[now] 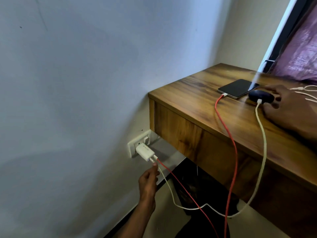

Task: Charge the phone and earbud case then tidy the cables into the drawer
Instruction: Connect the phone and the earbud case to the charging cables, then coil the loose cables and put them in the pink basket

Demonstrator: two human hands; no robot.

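Charging step: left hand [148, 177] pinches the white cable [261, 134] at the charger [144, 151], lower centre; right hand [281, 107] loosely cups the earbud case [260, 97] on the desk [197, 93]. Next, I think, tidying spare cables.

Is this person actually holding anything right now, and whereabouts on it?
The left hand pinches the white cable at its plug end, right by the white charger. The right hand touches the dark earbud case; blur hides whether it grips.
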